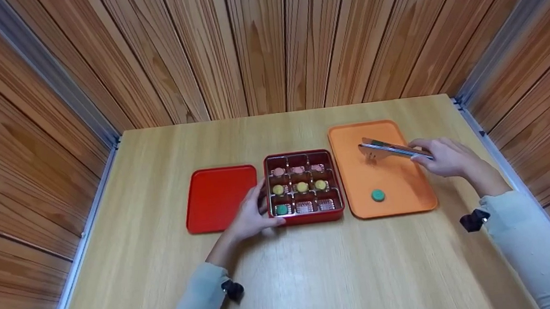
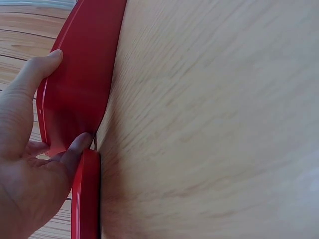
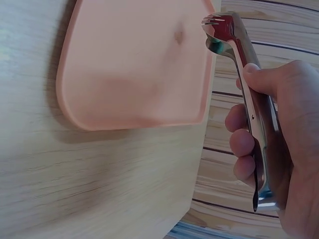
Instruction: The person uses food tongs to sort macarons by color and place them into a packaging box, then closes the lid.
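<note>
My left hand (image 1: 250, 216) holds the near left corner of a dark red box (image 1: 310, 218), thumb on the front wall and fingers along the left side. A clear insert divides the box. Pink pieces (image 1: 298, 170) fill its back row, yellow discs (image 1: 302, 187) the middle row, and one green disc (image 1: 282, 209) the front left compartment. My right hand (image 1: 444, 157) grips metal tongs (image 3: 256, 119) over the orange tray (image 1: 394, 209). Green shows between the tongs' tips; whether it is a piece or a reflection, I cannot tell. A green disc (image 1: 378, 195) lies near the tray's front.
Left of the box lies a flat red lid (image 1: 221, 199), close to my left fingers. The orange tray stands just right of the box. Wooden plank walls (image 1: 265, 46) rise behind and at both sides of the table (image 1: 315, 270).
</note>
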Tool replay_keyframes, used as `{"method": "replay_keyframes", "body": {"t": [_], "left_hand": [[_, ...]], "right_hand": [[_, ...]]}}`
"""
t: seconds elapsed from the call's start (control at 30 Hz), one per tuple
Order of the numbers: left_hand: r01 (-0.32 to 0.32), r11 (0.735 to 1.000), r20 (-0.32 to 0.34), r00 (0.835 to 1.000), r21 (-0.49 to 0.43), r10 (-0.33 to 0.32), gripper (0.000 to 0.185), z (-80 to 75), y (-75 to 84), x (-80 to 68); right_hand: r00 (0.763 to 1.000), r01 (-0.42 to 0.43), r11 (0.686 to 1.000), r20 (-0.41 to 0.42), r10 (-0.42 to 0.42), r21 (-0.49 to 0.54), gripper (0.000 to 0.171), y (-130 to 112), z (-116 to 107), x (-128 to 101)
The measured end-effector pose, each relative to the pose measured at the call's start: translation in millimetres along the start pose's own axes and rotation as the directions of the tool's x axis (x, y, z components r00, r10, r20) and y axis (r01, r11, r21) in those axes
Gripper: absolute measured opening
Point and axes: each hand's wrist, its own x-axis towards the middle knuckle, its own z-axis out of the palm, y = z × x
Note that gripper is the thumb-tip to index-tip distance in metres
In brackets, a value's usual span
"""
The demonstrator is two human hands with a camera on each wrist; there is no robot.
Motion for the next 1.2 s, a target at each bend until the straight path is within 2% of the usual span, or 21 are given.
{"method": "replay_keyframes", "body": {"t": [0.2,0.5,0.83,1.2], "left_hand": [[0.006,1.000,-0.006,1.000,-0.002,-0.006,0.127,0.1,0.6,-1.0],[0.010,1.000,-0.010,1.000,0.009,-0.010,0.125,0.7,1.2,-0.1],[0.015,1.000,-0.009,1.000,0.007,-0.015,0.126,0.1,-0.5,0.5],[-0.017,0.999,0.003,1.000,-0.033,0.017,0.127,0.4,-2.5,1.3]], "right_hand": [[1.000,0.017,0.999,0.002,-0.017,-0.027,0.043,-12,-3,-1],[0.996,0.074,0.992,-0.039,-0.078,-0.104,0.040,-35,-7,-1],[0.991,0.129,0.984,-0.027,-0.133,-0.123,0.040,-61,-9,3],[0.983,0.181,0.975,0.008,-0.182,-0.129,0.039,-91,-8,6]]}}
